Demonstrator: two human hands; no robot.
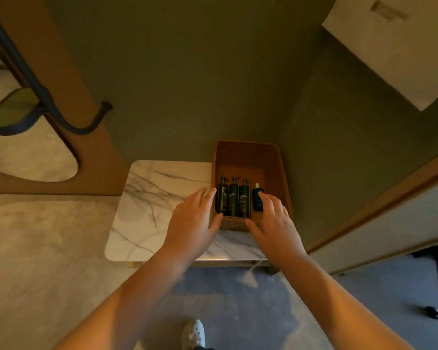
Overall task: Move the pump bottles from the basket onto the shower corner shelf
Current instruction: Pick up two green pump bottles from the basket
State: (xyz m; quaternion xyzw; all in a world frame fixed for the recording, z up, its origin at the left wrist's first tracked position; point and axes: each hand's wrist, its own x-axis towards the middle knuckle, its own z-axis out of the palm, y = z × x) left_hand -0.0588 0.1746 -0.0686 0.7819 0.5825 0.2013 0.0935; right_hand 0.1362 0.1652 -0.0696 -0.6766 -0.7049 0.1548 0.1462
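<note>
I see three dark pump bottles (234, 198) side by side in the near end of the basket (276, 157). They look to be lying flat, pump heads pointing toward the far wall and bases against the near wall of the basket. Just to their right, in the same basket, is a smaller blue bottle (257, 198) with a pale cap. My left hand (192, 223) is released, with its fingers straight along the outside of the basket's left rim, right beside the leftmost bottle, and its thumb at the near left corner. My right hand (276, 223) is also released and grips nothing. Its fingers are spread over the near right part of the basket, one fingertip at the blue bottle, though I cannot tell if it touches, and the thumb reaches along the near wall. The woven brown basket sits at the far right corner of a white marbled surface (157, 198), against a green wall (200, 84). Well off to the left, a small rounded shelf (13, 109) hangs on a dark pipe frame (61, 117), above an oval mirror (31, 157). A white box (395, 46) is up at the right, and a pale perforated shoe (194, 333) shows on the floor below.
</note>
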